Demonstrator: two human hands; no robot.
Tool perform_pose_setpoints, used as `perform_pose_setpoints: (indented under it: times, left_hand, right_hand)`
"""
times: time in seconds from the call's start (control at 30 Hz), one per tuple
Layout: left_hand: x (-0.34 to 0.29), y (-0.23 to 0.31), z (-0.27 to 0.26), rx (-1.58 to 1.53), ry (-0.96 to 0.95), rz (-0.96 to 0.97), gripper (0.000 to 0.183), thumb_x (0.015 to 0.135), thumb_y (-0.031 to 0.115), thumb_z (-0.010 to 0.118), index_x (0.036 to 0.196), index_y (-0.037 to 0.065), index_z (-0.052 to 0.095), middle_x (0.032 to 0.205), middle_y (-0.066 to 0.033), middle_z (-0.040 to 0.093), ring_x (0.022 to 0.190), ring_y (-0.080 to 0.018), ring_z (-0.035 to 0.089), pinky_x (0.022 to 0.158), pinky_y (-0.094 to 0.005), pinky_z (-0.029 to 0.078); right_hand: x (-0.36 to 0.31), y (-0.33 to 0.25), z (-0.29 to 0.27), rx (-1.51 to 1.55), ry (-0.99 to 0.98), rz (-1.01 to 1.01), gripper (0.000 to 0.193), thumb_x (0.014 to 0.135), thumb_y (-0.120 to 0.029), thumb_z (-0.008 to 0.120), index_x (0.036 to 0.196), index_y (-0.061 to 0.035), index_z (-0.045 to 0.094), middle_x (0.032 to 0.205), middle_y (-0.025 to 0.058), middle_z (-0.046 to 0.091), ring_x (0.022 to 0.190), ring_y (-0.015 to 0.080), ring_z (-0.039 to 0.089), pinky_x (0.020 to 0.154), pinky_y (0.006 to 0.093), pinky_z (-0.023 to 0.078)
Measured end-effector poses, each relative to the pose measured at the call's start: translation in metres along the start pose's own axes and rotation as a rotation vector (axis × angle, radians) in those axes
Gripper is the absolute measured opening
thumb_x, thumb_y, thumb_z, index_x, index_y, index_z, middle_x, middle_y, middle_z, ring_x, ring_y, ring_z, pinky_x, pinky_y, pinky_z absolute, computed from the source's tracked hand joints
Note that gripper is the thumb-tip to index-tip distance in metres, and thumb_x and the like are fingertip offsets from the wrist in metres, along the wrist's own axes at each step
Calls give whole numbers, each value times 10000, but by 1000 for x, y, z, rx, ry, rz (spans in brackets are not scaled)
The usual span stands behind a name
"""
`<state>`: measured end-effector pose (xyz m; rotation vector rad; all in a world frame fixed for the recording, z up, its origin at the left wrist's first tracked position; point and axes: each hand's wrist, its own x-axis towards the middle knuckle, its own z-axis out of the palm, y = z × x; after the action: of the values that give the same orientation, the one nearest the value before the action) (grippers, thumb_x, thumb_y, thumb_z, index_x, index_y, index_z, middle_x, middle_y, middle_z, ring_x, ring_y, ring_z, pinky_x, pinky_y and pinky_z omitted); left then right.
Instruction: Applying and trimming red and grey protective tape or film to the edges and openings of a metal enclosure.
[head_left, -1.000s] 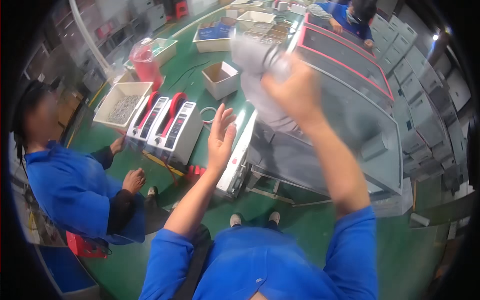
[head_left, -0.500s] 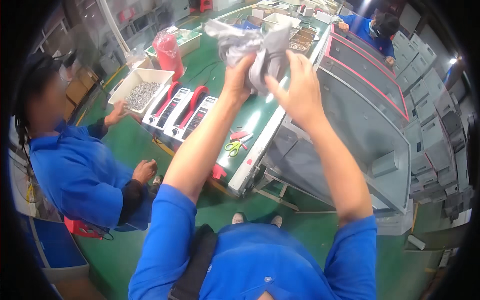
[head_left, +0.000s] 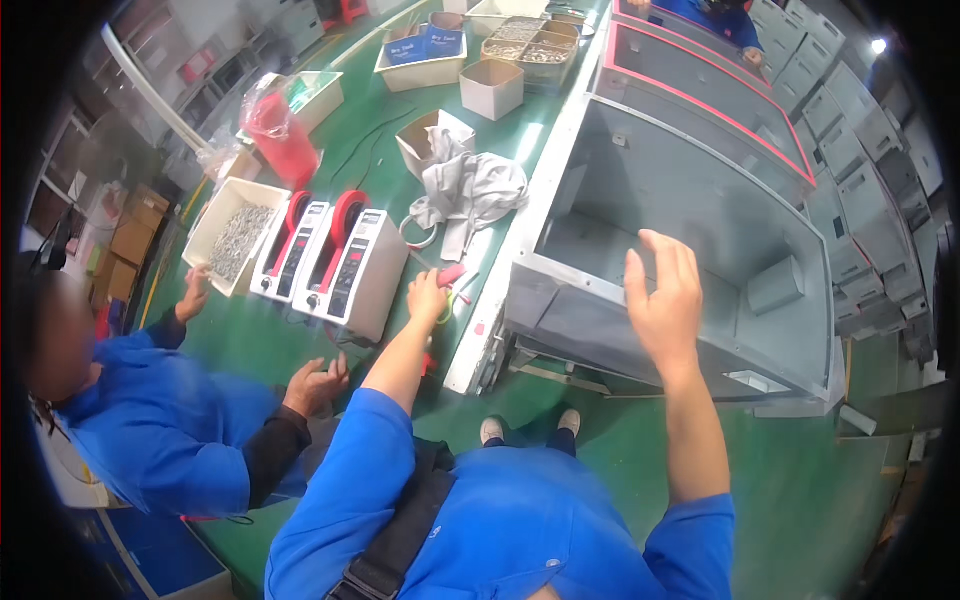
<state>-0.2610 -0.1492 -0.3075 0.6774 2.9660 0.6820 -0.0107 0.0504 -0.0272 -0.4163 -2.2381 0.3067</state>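
My left hand (head_left: 428,298) is at the near end of the green table (head_left: 385,130), its fingers closed round a small pinkish-red piece (head_left: 452,275) whose exact kind does not show. Green-handled scissors (head_left: 447,310) lie right beside that hand, partly hidden. My right hand (head_left: 665,295) is raised over the front edge of a grey metal cabinet body (head_left: 690,170), fingers stretched and holding nothing. A crumpled grey cloth (head_left: 475,195) lies on the table beyond my left hand, against an open white box (head_left: 415,145).
Two white tape dispensers (head_left: 350,275) with red rolls stand left of my left hand. A person in blue (head_left: 170,410) works at the left, near a tray of small metal parts (head_left: 235,235). Another person (head_left: 715,15) is at the far right. Red-edged panels (head_left: 700,90) stand behind the cabinet.
The grey cloth, earlier held up in both my hands, now lies on the table. My left hand has come down to the red piece. My right hand has moved right and down, over the cabinet.
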Motion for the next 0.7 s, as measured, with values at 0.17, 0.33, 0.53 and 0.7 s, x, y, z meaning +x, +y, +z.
perform_pose_setpoints:
  times: [0.17,0.33,0.53,0.7]
  left_hand:
    - [2,3,-15,131,-112,-15,259,737,199,640,972,93,618,1011,-126,602,968,-317,553,805,-402,457]
    - [-1,-30,-17,-606,26,-232,376,741,179,655,1074,10,607,904,-124,654,793,-179,618,690,-331,484]
    - [-82,103,-147,-1188,73,32,262,876,161,558,1067,-18,581,787,14,542,686,-61,487,604,-210,394]
    - [-179,212,-185,-1188,-255,222,325,789,-45,584,1113,-55,564,931,-59,615,829,-104,570,736,-242,470]
  right_hand:
    - [-5,4,3,-45,-11,-10,211,771,-126,612,940,-3,580,868,126,600,853,290,564,741,374,452]
    - [-5,3,5,-65,62,-57,178,738,-123,623,879,-22,580,825,114,592,815,287,564,713,372,457]
    - [-23,7,-6,221,253,-251,432,706,-146,666,1086,0,522,1002,146,573,924,311,558,812,386,463]
    - [-87,-45,-12,845,87,210,581,900,-178,510,1346,55,220,1145,205,510,1072,288,516,957,387,368]
